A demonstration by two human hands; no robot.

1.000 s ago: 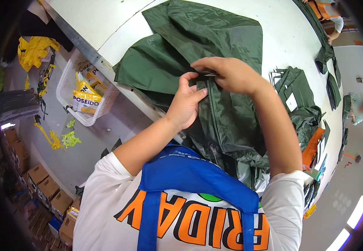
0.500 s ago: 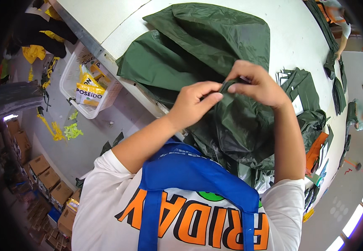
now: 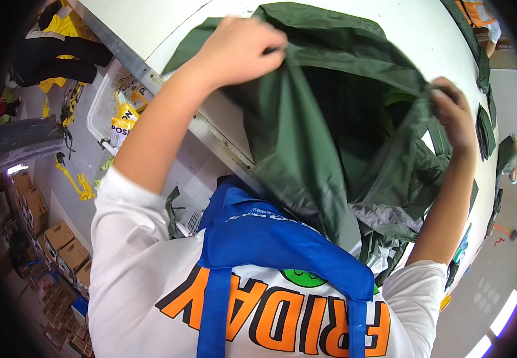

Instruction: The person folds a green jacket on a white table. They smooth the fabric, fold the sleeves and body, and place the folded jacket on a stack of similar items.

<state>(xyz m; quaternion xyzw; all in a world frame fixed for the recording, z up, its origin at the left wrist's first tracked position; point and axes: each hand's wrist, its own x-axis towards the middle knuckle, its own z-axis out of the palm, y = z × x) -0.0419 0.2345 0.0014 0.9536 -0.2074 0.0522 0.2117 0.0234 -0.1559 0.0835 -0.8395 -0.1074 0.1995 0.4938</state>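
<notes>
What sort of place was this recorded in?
Probably a garment workshop or packing area: dark green fabric is being handled at a white worktable, a white plastic basket holds yellow-and-white packages, and cardboard boxes stand nearby.

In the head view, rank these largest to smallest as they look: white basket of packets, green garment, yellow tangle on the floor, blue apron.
1. Green garment
2. Blue apron
3. White basket, partly hidden
4. Yellow tangle

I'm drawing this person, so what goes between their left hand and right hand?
In the head view, dark green cloth spans between the left hand and the right hand, with a dark hollow showing in it.
</notes>
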